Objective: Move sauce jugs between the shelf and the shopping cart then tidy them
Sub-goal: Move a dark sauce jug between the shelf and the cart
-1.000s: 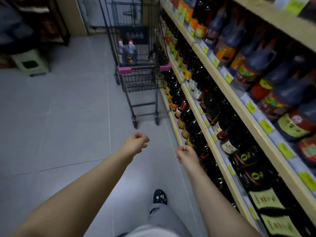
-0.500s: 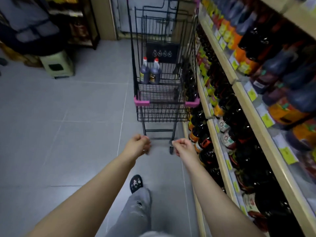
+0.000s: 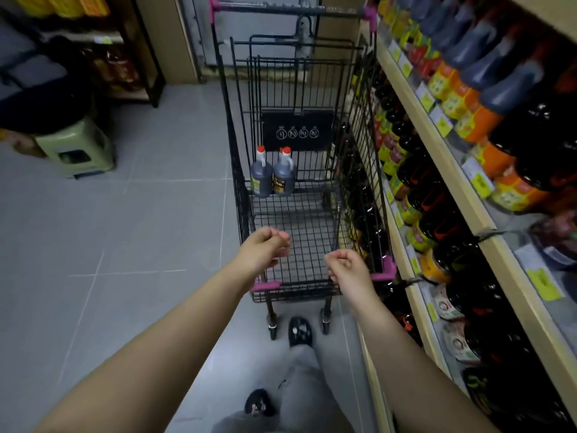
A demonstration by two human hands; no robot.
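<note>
A black wire shopping cart [image 3: 359,145] with pink corners stands right in front of me, beside the shelf. Two dark sauce jugs with red-and-white caps stand upright side by side at the cart's far left: the left jug [image 3: 261,178] and the right jug [image 3: 283,178]. My left hand [image 3: 263,250] hovers over the cart's near left rim, fingers loosely curled, holding nothing. My right hand [image 3: 348,270] hangs over the near right rim, also curled and empty. Neither hand touches the cart or a jug.
A wooden shelf [image 3: 462,179] packed with dark sauce jugs and yellow price tags runs along the right. A green plastic stool [image 3: 78,148] stands at the left on the grey tile floor. My feet [image 3: 300,331] are just behind the cart.
I have walked up to the cart, which is now much closer. Both hands have come forward over its near rim, still empty.
</note>
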